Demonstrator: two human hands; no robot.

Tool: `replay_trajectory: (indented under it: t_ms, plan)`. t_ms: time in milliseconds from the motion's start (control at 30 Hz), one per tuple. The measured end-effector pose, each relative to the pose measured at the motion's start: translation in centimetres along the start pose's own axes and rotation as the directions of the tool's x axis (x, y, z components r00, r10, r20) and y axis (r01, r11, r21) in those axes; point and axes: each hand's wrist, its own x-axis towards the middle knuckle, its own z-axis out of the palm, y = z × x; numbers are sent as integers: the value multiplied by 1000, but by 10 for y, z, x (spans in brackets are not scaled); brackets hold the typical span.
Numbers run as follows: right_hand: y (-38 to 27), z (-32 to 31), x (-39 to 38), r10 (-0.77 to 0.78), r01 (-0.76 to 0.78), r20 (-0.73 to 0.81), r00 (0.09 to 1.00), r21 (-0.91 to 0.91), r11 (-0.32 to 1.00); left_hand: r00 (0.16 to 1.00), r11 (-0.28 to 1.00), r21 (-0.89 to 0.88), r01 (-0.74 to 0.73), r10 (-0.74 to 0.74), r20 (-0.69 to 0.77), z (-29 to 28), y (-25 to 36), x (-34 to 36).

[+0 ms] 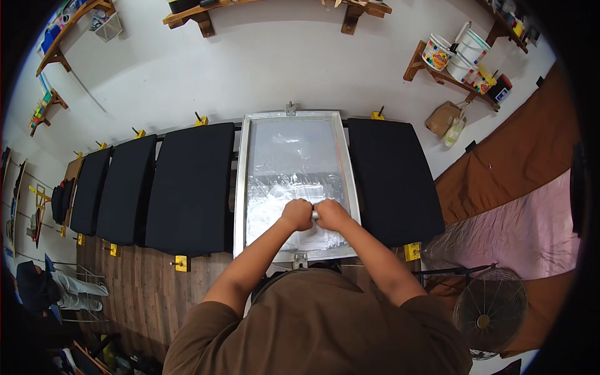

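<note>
A silver-edged screen printing frame (240, 187) lies over a board in front of me. Its pale mesh (294, 147) looks translucent, with shiny, wrinkled clear film or wet streaks over the nearer half. My left hand (298, 214) and my right hand (332, 215) are closed side by side above the nearer half of the mesh. Between the fists shows a short grey piece of a squeegee (315, 215); most of it is hidden under my fingers. Metal brackets hold the frame at its far end (290, 109) and near end (300, 260).
Boards covered in black cloth stand left (190, 184) and right (394, 178) of the frame, with yellow clamps (181, 263). A round fan (490, 309) is at lower right. Paint buckets (437, 52) sit on a wall shelf. At lower left is another person (40, 287).
</note>
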Motion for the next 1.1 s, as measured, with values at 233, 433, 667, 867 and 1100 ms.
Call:
replay_trajectory:
  t_ms: [233, 433, 667, 867, 1100]
  plan:
    - [-29, 2, -46, -31, 28, 154, 988, 20, 999, 996, 999, -34, 28, -25, 88, 12, 29, -53]
    - [-9, -13, -9, -114, 87, 231, 966, 122, 989, 963, 998, -15, 59, -53, 266, -25, 17, -22]
    - [-7, 2, 1, -88, 85, -41, 995, -58, 995, 981, 999, 5, 44, -42, -190, 12, 3, -15]
    - [-36, 51, -77, -38, 55, -175, 984, 93, 994, 970, 992, 42, -117, 123, -207, 48, 26, -74]
    - [-19, -6, -18, -33, 43, -138, 990, 70, 997, 973, 998, 64, -24, 38, -226, -1, 10, -28]
